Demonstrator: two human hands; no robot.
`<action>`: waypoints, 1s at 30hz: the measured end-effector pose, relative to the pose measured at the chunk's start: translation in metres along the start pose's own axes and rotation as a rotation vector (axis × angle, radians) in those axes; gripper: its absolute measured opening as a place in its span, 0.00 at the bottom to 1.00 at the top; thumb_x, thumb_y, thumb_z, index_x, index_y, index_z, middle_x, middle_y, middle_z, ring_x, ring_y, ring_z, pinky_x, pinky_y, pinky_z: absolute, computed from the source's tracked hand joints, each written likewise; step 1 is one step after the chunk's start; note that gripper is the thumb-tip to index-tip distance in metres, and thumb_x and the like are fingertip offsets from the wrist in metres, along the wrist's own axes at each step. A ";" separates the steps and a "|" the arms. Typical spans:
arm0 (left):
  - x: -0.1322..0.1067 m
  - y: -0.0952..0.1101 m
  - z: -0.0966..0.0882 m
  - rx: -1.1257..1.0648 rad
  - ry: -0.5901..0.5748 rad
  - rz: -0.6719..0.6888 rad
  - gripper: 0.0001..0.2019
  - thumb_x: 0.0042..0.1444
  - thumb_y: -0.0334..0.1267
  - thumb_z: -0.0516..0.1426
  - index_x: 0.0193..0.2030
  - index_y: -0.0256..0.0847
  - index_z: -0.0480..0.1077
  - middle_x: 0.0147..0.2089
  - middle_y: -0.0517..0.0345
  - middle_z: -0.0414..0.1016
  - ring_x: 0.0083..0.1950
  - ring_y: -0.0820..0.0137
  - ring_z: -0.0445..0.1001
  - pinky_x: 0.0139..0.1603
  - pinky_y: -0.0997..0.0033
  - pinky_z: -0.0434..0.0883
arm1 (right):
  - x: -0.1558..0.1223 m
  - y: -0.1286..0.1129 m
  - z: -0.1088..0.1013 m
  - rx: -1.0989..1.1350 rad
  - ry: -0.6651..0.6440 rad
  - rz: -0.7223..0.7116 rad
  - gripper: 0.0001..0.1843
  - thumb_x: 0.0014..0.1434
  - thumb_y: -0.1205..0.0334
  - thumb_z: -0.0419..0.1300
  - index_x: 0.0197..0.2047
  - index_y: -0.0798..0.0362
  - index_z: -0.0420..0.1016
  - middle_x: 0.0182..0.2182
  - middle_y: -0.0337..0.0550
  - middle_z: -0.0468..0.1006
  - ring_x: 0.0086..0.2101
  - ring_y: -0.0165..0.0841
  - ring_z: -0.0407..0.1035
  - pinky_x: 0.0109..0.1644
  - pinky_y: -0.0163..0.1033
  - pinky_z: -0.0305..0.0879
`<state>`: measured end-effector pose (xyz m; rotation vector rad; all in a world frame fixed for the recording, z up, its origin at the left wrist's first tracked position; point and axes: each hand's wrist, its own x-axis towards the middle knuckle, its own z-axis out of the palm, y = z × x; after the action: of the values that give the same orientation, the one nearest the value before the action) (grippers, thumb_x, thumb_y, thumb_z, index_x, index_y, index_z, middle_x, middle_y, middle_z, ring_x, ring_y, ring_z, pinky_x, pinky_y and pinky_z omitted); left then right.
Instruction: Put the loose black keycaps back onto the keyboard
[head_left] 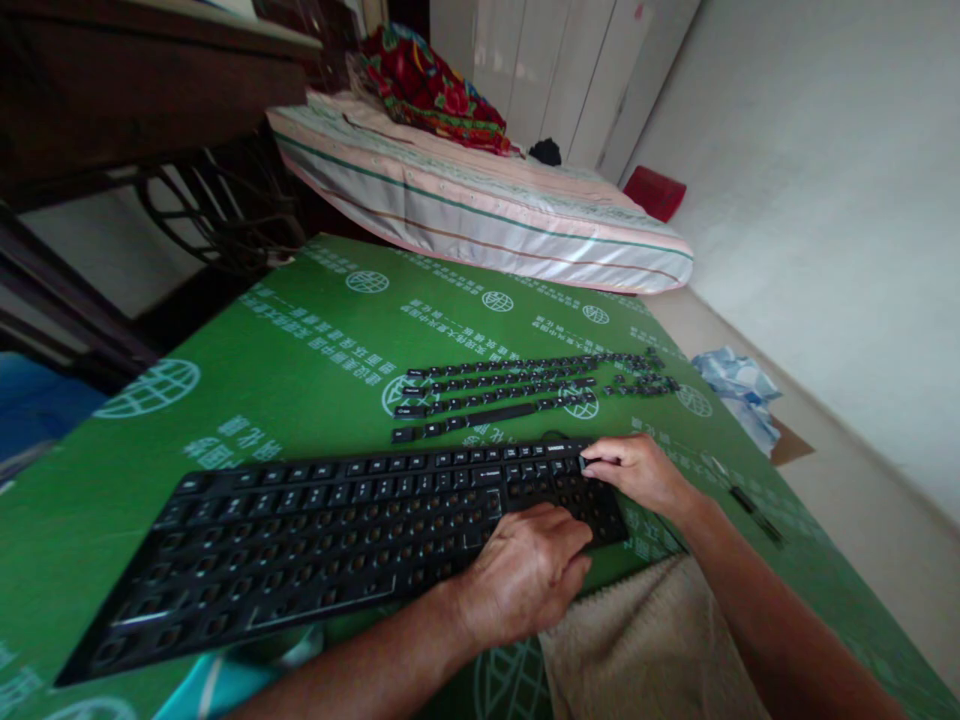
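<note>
A black keyboard (330, 530) lies slantwise in front of me, many of its key positions bare and only the upper rows carrying keycaps. My left hand (525, 565) is closed over its lower right part, fingers curled downward; what they hold, if anything, is hidden. At the upper right corner, my right hand (634, 470) is closed with thumb and forefinger on the keyboard beside the number-pad keys. Beyond the keyboard, loose black keycaps (480, 383) are laid out in several rows, the long space bar (499, 416) among them.
The green printed table (330, 300) carries everything. A brown cloth (652, 640) lies near me, and a thin dark tool (754, 512) rests at the right. Behind stands a bed (480, 215); a dark sewing-machine stand (202, 215) is at the left. Crumpled plastic (739, 390) lies on the floor.
</note>
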<state>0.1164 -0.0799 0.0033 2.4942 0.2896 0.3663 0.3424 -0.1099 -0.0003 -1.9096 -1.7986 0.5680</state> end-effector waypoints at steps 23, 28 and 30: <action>-0.001 -0.003 0.005 -0.002 0.045 0.018 0.05 0.60 0.33 0.52 0.39 0.38 0.69 0.36 0.56 0.73 0.38 0.67 0.71 0.38 0.70 0.67 | 0.008 -0.001 -0.004 0.110 -0.094 0.093 0.07 0.49 0.63 0.63 0.32 0.53 0.80 0.24 0.36 0.79 0.24 0.29 0.68 0.29 0.32 0.60; 0.000 -0.004 0.006 -0.009 0.039 0.016 0.06 0.60 0.33 0.52 0.39 0.38 0.69 0.36 0.56 0.73 0.38 0.67 0.72 0.38 0.70 0.68 | 0.008 -0.001 -0.002 0.165 -0.059 0.117 0.07 0.48 0.62 0.63 0.32 0.54 0.80 0.24 0.38 0.78 0.25 0.29 0.68 0.29 0.33 0.60; 0.000 -0.003 0.006 -0.010 0.035 0.010 0.06 0.60 0.33 0.52 0.40 0.38 0.69 0.36 0.55 0.73 0.39 0.67 0.72 0.39 0.70 0.68 | 0.008 -0.001 -0.001 0.203 -0.056 0.133 0.08 0.47 0.62 0.64 0.32 0.55 0.80 0.22 0.37 0.77 0.23 0.28 0.66 0.28 0.32 0.59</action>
<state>0.1180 -0.0804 -0.0030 2.4827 0.2886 0.4151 0.3428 -0.1022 0.0014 -1.8986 -1.5874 0.8248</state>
